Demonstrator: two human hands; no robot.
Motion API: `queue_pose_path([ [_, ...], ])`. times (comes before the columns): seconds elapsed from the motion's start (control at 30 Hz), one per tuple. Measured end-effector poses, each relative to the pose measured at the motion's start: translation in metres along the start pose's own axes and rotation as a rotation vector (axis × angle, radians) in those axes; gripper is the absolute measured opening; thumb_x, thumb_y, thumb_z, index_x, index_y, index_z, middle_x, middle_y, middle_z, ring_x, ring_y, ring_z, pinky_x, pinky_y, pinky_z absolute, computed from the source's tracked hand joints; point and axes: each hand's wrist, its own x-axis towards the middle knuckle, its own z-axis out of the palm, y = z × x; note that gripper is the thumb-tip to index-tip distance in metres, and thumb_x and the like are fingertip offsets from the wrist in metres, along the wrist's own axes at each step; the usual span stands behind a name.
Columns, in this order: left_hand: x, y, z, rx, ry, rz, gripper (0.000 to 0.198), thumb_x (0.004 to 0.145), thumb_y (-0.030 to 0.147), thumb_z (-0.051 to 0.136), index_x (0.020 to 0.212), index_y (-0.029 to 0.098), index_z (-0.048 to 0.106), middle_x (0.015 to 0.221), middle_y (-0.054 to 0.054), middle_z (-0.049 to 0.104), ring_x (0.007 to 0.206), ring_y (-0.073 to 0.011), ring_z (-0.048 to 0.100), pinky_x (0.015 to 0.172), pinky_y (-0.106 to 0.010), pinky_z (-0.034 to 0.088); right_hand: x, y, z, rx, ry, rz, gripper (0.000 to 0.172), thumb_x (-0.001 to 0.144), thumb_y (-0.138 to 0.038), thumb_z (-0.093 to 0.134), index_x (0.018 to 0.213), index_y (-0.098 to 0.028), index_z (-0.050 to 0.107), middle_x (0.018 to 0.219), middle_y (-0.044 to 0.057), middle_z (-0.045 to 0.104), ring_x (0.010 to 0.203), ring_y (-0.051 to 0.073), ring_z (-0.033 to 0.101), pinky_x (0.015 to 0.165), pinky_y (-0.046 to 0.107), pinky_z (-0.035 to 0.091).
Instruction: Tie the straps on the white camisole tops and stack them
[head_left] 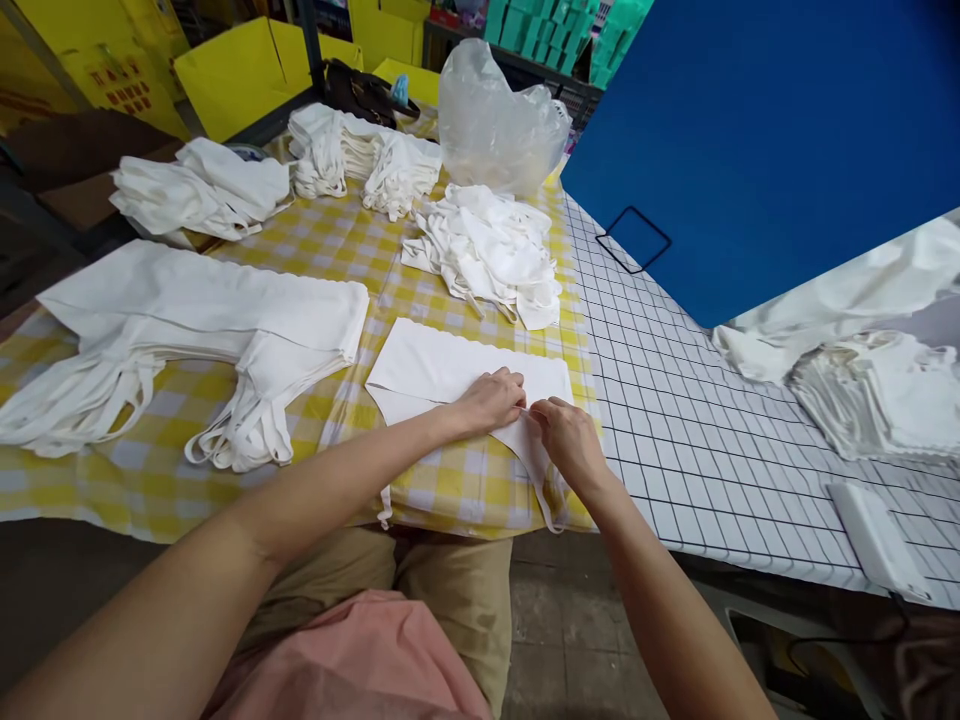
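A white strapped garment lies flat on the yellow checked cloth in front of me, its scalloped edge facing away. My left hand rests on its middle, fingers bent and pressed together on the fabric. Just to the right, my right hand pinches the garment near its right side, fingertips almost meeting those of the left. One strap hangs toward the near table edge below my right hand. A neat stack of similar white garments lies on the left, straps toward me.
A loose white heap lies beyond the garment, with a clear plastic bag behind it. More white piles are at the back left. On the right are a grid-patterned cloth, a blue board, a white device and folded white fabric.
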Motion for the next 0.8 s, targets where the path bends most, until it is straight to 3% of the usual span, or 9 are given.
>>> queue_pose_path([
  [0.4,0.000,0.002,-0.001,-0.003,-0.014,-0.019,0.021,0.080,0.015,0.049,0.088,0.015,0.068,0.095,-0.007,0.061,0.095,-0.0211,0.052,0.079,-0.032,0.045,0.001,-0.004,-0.001,-0.068,-0.014,-0.029,0.024,0.081,-0.009,0.044,0.065,-0.016,0.061,0.064,0.004,0.057,0.054,0.014,0.045,0.050,0.026,0.024],
  [0.8,-0.001,0.007,0.000,0.038,-0.005,-0.051,0.015,0.079,0.012,0.048,0.079,0.013,0.064,0.093,-0.009,0.060,0.095,-0.0225,0.052,0.073,-0.033,0.045,0.001,-0.009,0.008,-0.031,0.118,-0.035,0.025,0.083,-0.012,0.040,0.071,-0.016,0.062,0.066,0.005,0.059,0.059,0.015,0.051,0.053,0.026,0.030],
])
